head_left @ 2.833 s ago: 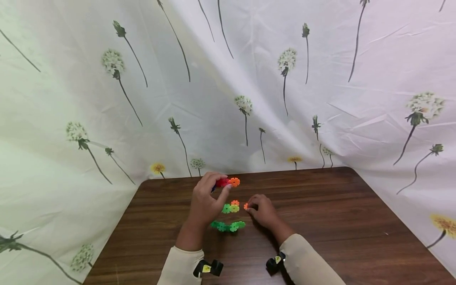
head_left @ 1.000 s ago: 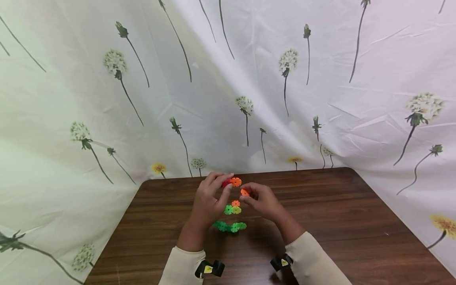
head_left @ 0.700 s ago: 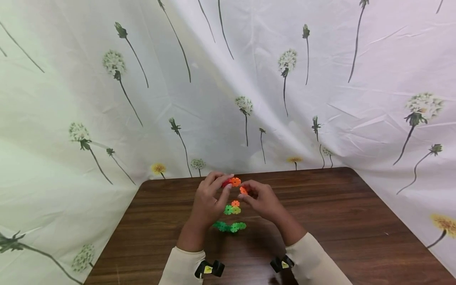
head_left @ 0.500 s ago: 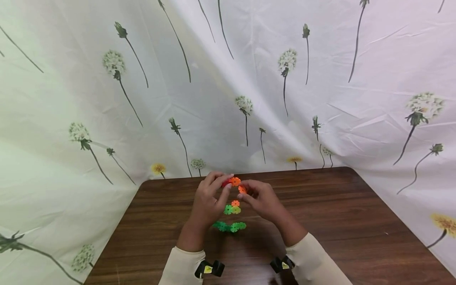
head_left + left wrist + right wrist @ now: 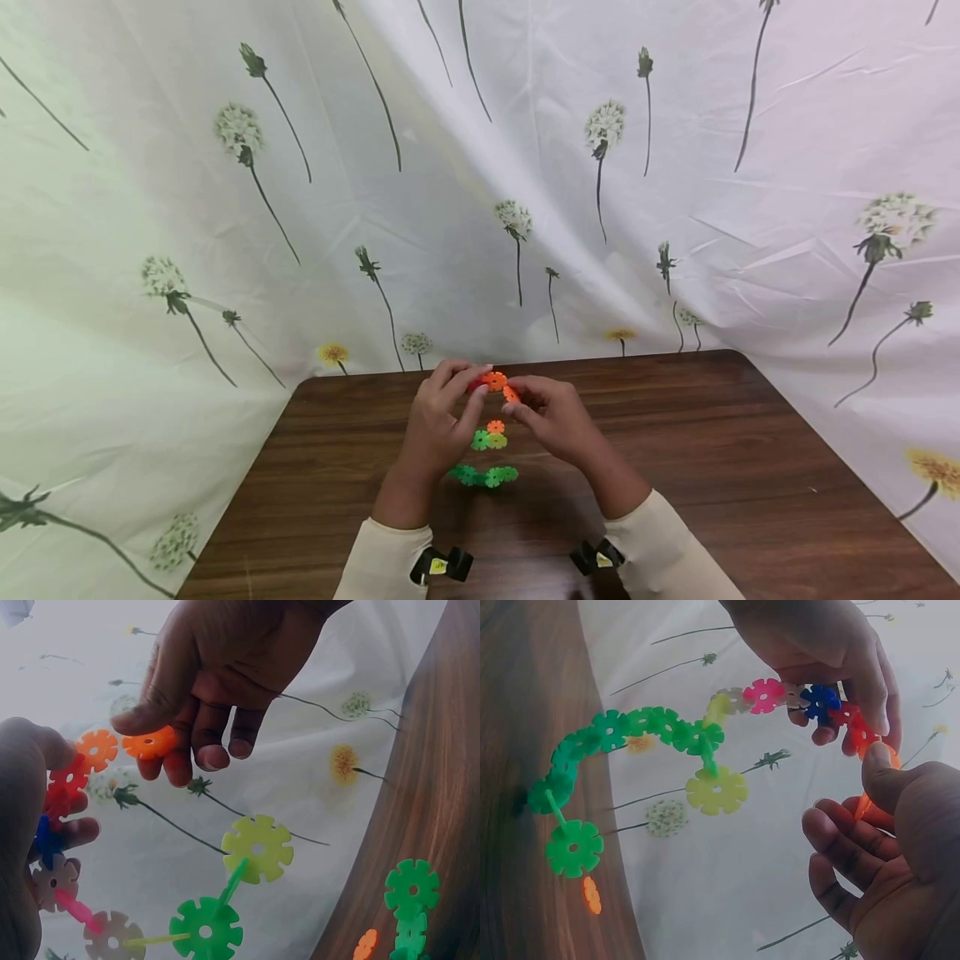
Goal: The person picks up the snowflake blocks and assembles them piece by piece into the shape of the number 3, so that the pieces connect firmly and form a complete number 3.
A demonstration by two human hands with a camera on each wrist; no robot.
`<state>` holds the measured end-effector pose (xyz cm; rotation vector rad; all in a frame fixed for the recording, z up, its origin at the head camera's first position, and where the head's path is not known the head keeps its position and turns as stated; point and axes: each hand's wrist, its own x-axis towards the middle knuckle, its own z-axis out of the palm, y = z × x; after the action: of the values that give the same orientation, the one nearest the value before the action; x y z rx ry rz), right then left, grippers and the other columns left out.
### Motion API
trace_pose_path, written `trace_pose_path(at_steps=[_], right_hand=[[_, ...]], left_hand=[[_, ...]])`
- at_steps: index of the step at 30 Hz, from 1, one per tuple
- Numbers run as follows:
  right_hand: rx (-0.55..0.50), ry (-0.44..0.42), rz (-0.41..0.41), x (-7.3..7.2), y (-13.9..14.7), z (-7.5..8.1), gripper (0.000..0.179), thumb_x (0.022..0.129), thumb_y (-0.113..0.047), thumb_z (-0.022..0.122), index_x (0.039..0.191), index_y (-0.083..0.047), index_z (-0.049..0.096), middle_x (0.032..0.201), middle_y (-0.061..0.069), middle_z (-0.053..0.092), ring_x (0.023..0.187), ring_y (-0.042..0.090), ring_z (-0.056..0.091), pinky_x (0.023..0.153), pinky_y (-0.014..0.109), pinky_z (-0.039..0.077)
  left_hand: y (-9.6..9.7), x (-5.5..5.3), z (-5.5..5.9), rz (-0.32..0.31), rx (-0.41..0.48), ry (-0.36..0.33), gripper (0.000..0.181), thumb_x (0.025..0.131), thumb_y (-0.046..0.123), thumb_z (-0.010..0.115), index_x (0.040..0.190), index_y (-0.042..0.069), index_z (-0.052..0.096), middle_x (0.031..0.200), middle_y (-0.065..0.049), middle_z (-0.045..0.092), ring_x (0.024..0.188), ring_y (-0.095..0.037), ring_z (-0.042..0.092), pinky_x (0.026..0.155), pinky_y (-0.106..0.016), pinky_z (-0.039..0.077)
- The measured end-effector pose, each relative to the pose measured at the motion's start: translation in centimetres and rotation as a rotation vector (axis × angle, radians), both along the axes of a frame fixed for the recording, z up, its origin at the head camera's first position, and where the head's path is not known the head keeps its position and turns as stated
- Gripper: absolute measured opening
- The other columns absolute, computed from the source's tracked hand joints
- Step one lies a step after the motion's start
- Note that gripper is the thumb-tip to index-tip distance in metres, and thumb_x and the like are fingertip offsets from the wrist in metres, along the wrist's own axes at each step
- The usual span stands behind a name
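Observation:
A chain of slotted plastic flower discs runs from my left hand (image 5: 438, 421), whose thumb and fingers pinch its red discs (image 5: 69, 778). At the chain's upper end sits an orange disc (image 5: 495, 382). Thumb and fingers of my right hand (image 5: 557, 418) pinch a separate orange disc (image 5: 150, 742), its edge right by that end disc. Blue (image 5: 821, 703), pink (image 5: 763, 696), whitish and yellow discs follow along the chain. A yellow-green disc (image 5: 257, 849) branches off a green disc (image 5: 205, 930). Green discs (image 5: 609, 729) make up the lower stretch, ending in a bright green disc (image 5: 574, 847).
Another orange disc (image 5: 592, 895) is close to the chain's green end, over the dark wooden table (image 5: 675, 467). Behind the table hangs a white cloth (image 5: 450, 208) printed with dandelions. Black wrist cameras (image 5: 442, 567) sit on both cream sleeves (image 5: 667, 550).
My right hand has brought its orange disc up from low on the right to the chain's orange end disc, tilting it on the way. The left hand stays nearly still.

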<state>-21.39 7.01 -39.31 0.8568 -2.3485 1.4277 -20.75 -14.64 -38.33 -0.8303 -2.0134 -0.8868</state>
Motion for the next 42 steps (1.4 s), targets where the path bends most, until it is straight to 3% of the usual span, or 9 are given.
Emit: trace_pose_path(at_steps=[12,18,25,29,34,40,42], right_hand=[[-0.016,-0.013,0.003,0.6,-0.2,0.6,0.030,0.101,-0.015,0.078,0.128,-0.003,0.076,0.103,0.009,0.079,0.085,0.014,0.073,0.076,0.027,0.063],[-0.049,-0.015,0.008,0.6,-0.4,0.6,0.030,0.100,-0.013,0.078,0.128,-0.003,0.076,0.102,0.009,0.080,0.084,0.013,0.072,0.078,0.024,0.062],[-0.085,-0.030,0.010,0.5,-0.4,0.3,0.030,0.099,-0.009,0.078,0.127,0.000,0.076,0.095,0.012,0.077,0.078,0.032,0.071,0.072,0.024,0.062],[-0.105,-0.047,0.009,0.4,-0.3,0.2,0.030,0.099,-0.008,0.077,0.127,0.000,0.077,0.094,0.012,0.076,0.077,0.031,0.070,0.071,0.025,0.062],[-0.137,-0.057,0.023,0.4,-0.3,0.1,0.028,0.099,-0.006,0.076,0.126,0.001,0.077,0.092,0.015,0.075,0.077,0.040,0.069,0.070,0.025,0.062],[-0.154,-0.063,0.034,0.4,-0.4,0.1,0.027,0.100,-0.007,0.075,0.126,0.002,0.077,0.090,0.021,0.072,0.073,0.021,0.065,0.067,0.027,0.060],[-0.155,-0.070,0.037,0.4,-0.5,0.1,0.027,0.101,-0.007,0.074,0.126,0.002,0.076,0.090,0.024,0.071,0.073,0.022,0.065,0.066,0.026,0.059]], left_hand=[[0.1,0.3,0.0,0.007,-0.022,-0.011,0.026,0.100,0.006,0.075,0.125,0.007,0.081,0.114,-0.012,0.069,0.086,-0.021,0.062,0.078,-0.044,0.055],[0.3,0.3,0.0,0.002,-0.012,0.018,0.025,0.098,0.004,0.077,0.122,0.007,0.082,0.111,-0.012,0.070,0.081,-0.019,0.060,0.077,-0.042,0.051],[0.8,0.2,0.0,-0.003,-0.003,0.080,0.026,0.094,0.001,0.080,0.120,0.004,0.084,0.107,-0.014,0.069,0.077,-0.020,0.058,0.076,-0.042,0.046],[1.0,0.1,-0.1,0.005,-0.001,0.102,0.028,0.092,0.001,0.081,0.119,0.005,0.084,0.106,-0.015,0.069,0.078,-0.023,0.059,0.075,-0.044,0.048],[1.2,0.0,-0.2,0.030,-0.006,0.114,0.028,0.092,0.002,0.081,0.120,0.006,0.085,0.105,-0.016,0.069,0.078,-0.025,0.060,0.075,-0.047,0.052],[1.3,0.1,-0.3,0.060,-0.005,0.104,0.027,0.093,0.001,0.081,0.120,0.006,0.085,0.106,-0.018,0.070,0.083,-0.028,0.064,0.075,-0.048,0.054],[1.3,0.2,-0.2,0.060,-0.008,0.103,0.028,0.093,0.000,0.081,0.119,0.006,0.085,0.105,-0.017,0.070,0.082,-0.028,0.064,0.075,-0.049,0.054]])
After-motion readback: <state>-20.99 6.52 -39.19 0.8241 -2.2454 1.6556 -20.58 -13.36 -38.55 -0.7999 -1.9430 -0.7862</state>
